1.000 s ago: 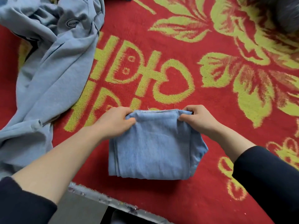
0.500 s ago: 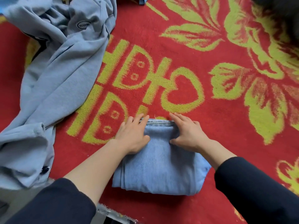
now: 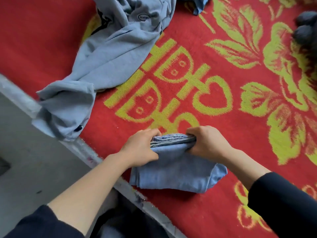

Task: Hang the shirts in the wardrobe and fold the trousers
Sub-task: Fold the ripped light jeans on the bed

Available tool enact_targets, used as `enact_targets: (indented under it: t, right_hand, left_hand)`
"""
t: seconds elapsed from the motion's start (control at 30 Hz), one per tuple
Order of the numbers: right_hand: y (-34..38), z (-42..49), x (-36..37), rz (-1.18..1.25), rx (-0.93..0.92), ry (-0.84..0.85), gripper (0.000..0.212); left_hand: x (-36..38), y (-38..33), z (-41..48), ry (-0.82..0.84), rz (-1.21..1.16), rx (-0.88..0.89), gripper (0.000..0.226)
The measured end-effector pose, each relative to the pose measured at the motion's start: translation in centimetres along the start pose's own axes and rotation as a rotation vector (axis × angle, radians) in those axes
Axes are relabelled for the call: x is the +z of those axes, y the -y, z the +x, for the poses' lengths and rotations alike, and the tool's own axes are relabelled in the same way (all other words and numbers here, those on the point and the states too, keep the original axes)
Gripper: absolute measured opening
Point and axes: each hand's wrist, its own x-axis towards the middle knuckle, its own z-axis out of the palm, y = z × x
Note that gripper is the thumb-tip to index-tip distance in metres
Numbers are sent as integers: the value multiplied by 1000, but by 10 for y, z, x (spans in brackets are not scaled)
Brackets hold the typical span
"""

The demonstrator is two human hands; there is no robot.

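A folded pair of light blue denim trousers [image 3: 176, 170] lies on the red and yellow blanket [image 3: 205, 93] near its front edge. My left hand [image 3: 140, 148] grips the far left corner of the fold, fingers curled around the stacked layers. My right hand [image 3: 207, 143] grips the far right corner the same way. The far edge of the trousers is lifted a little off the blanket between the two hands. A grey-blue sweatshirt [image 3: 109, 57] with a small oval logo lies crumpled at the upper left.
The blanket's front edge [image 3: 103, 162] runs diagonally, with grey floor [image 3: 34, 160] below it at the left. The sweatshirt's sleeve hangs over that edge. Another blue garment [image 3: 199, 4] shows at the top. A dark rounded object [image 3: 305, 31] sits at the upper right.
Both hands went from lying flat on the folded trousers to gripping their far edge and raising it. The camera view has shifted, so the floor at the left now shows.
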Motion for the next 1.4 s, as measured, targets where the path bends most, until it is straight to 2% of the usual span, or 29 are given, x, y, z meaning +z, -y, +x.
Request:
enact_targets:
  t: [0.07,0.13,0.33,0.5,0.63,0.83,1.07,1.13,1.27,1.4]
  right_hand:
    - [23,-5,-14,60,-33,83,37]
    - [53,-6,-26,53,-83,162,34]
    - [179,-5,-18,22,-231,306,29]
    - [316,-20,44,-35,-409,298,25]
    - [437,-36,99,-55,-499,341,30]
    - [628,-56,178,-151,-676,445,17]
    - [816,-64,252,-335,-876,409,18]
    - [854,-59,268,-352,-900,400,17]
    - [918,-40,295,-394,-927,396,30]
    - [980,-9,324,-433,-972,328,29]
  left_hand:
    - [-12,8,-28,46,-84,-28,35]
    - [-21,21,-60,67,-144,-42,34]
    - [-42,93,-177,-84,-256,-125,31]
    - [-50,186,-301,-186,-229,-180,38]
    - [-40,272,-408,-291,-241,-302,42]
    - [-24,397,-563,-513,-282,-460,35]
    - [-18,514,-695,-832,-287,-679,30]
    - [-23,542,-718,-859,-305,-750,27]
    - [-37,597,-744,-854,-267,-824,23]
    - [-59,660,-761,-835,-268,-893,20]
